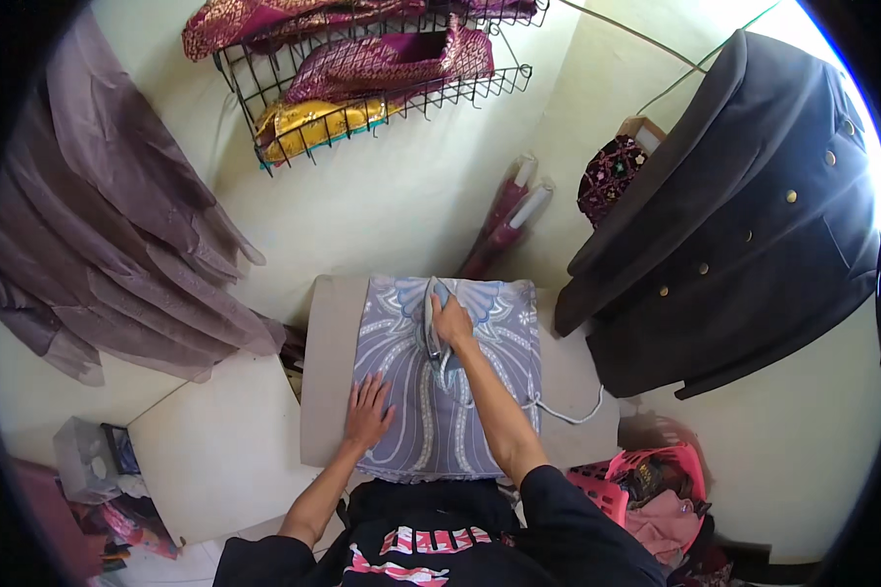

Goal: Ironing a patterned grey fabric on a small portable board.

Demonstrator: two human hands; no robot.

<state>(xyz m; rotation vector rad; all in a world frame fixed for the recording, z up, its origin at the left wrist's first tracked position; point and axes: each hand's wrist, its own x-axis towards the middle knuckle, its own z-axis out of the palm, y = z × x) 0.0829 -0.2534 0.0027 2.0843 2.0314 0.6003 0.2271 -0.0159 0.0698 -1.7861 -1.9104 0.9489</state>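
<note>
A grey-blue patterned cloth (pixel 404 440) with white and blue motifs lies spread over a padded ironing surface (pixel 330 367) in front of me. My right hand (pixel 452 321) is closed around the handle of an electric iron (pixel 432 337), which rests on the upper middle of the cloth with its tip pointing away from me. The iron's pale cord (pixel 569 420) trails off over the right side of the surface. My left hand (pixel 369 411) lies flat at the cloth's left edge, fingers spread, holding nothing.
Sheer mauve fabric (pixel 139 242) hangs at left above a white tabletop (pixel 220 440). A dark buttoned jacket (pixel 734 220) hangs at right, over a pink plastic basket (pixel 694 469) of clothes. A black wire rack (pixel 411 110) with folded fabrics is on the wall; wrapped rolls (pixel 506 220) stand behind.
</note>
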